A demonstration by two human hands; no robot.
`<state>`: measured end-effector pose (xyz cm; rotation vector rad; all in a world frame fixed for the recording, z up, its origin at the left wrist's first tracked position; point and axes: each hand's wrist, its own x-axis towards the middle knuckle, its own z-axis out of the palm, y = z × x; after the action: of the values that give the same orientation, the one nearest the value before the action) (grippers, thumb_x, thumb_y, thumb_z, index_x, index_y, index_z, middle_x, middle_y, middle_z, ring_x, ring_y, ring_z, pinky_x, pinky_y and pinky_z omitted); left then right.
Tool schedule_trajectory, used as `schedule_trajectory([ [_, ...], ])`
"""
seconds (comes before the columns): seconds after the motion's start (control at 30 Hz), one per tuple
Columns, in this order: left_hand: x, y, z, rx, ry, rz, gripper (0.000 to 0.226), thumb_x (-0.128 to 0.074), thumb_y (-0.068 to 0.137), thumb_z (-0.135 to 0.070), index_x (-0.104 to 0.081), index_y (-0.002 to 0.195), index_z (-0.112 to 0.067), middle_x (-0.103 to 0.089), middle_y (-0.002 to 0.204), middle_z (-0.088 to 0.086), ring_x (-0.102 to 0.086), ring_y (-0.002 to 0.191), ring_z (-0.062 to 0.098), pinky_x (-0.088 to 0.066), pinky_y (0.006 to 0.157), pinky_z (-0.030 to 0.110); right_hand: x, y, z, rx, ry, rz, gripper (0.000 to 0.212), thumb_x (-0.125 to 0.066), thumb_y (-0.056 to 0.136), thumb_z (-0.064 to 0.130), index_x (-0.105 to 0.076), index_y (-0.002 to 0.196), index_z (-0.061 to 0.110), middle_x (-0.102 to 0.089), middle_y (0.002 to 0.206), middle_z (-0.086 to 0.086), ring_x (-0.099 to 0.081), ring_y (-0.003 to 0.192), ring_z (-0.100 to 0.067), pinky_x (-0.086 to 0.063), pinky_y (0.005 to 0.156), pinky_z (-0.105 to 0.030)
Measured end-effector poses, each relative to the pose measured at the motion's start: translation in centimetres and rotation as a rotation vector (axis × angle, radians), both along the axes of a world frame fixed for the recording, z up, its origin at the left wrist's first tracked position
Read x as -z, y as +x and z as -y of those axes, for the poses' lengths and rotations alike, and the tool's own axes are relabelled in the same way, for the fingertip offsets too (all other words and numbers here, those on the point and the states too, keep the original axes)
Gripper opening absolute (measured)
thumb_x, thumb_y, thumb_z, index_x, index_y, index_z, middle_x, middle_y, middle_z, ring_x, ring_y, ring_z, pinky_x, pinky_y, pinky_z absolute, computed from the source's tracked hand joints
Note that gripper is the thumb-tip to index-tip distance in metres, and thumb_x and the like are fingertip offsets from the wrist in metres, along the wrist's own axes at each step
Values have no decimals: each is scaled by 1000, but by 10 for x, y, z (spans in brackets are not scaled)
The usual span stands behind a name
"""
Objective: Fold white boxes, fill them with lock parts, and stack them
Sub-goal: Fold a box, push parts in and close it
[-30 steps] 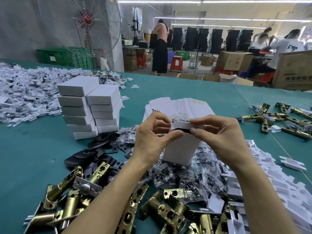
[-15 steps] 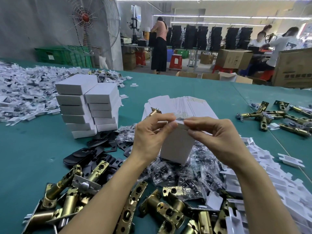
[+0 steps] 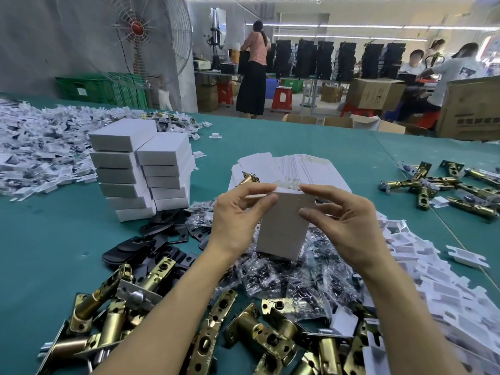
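Observation:
A white box (image 3: pixel 282 228) stands on end at the centre, above a heap of bagged black parts (image 3: pixel 295 277). My left hand (image 3: pixel 238 215) pinches its top left edge between thumb and fingers. My right hand (image 3: pixel 343 220) holds the top right corner, its thumb pressed on the box's front face. The top flap looks closed. Behind the box lies a fanned pile of flat white box blanks (image 3: pixel 295 166) with one brass latch (image 3: pixel 247 177) on it. Two stacks of closed white boxes (image 3: pixel 143 169) stand at the left.
Brass latch bolts (image 3: pixel 113 315) crowd the near edge, black plates (image 3: pixel 151 239) lie left of centre, more brass latches (image 3: pixel 443 185) sit at the right. White plastic inserts (image 3: pixel 438 280) spread along the right, white scraps (image 3: pixel 35 150) at the far left. People work beyond the green table (image 3: pixel 48 244).
The box's top opening, dark a second ago, is now covered by the white flap. Both hands have shifted along the top edge; my right thumb now presses the front face.

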<state>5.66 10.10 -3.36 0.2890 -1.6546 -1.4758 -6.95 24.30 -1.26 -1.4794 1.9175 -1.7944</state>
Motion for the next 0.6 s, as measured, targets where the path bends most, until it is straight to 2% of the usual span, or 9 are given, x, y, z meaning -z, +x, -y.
schedule_trajectory([
  [0.07,-1,1,-1,-22,-60,26,17,-71,81,-36,-74,98,-34,-77,101,0,-73,95,16,-58,78,27,1,-1,1,3,-33,14,42,-80,77,5,-72,99,40,-73,99,22,-72,81,-6,-58,71,-22],
  [0.2,-2,0,-4,-15,-230,78,18,-71,81,-40,-72,99,-40,-69,117,-10,-67,110,12,-55,78,20,2,1,3,-33,-55,14,34,-79,73,-1,-75,93,27,-74,104,15,-73,87,-8,-57,79,-20],
  [0.33,-3,0,-3,1,-247,92,19,-79,81,-24,-74,96,-35,-69,115,-8,-67,109,11,-54,77,18,0,0,4,-51,17,24,32,-78,77,-1,-74,90,29,-74,106,13,-72,85,-6,-56,77,-22],
  [0.47,-5,1,-3,23,-191,109,21,-79,84,-17,-74,95,-35,-71,111,-6,-69,104,15,-54,77,23,-2,2,4,-105,107,8,31,-73,85,4,-73,102,31,-74,106,13,-71,86,-8,-56,74,-22],
  [0.53,-7,1,-3,41,-127,161,24,-78,86,-24,-68,103,-38,-71,112,-1,-70,101,20,-57,78,31,-2,3,4,-89,95,68,31,-71,87,4,-73,100,32,-74,103,11,-72,83,-15,-61,71,-31],
  [0.6,-8,2,-2,67,-75,249,38,-76,87,-33,-57,117,-46,-68,117,1,-69,102,23,-60,82,41,-4,5,4,-46,37,128,32,-70,88,2,-74,99,32,-74,96,7,-73,79,-19,-62,67,-35],
])
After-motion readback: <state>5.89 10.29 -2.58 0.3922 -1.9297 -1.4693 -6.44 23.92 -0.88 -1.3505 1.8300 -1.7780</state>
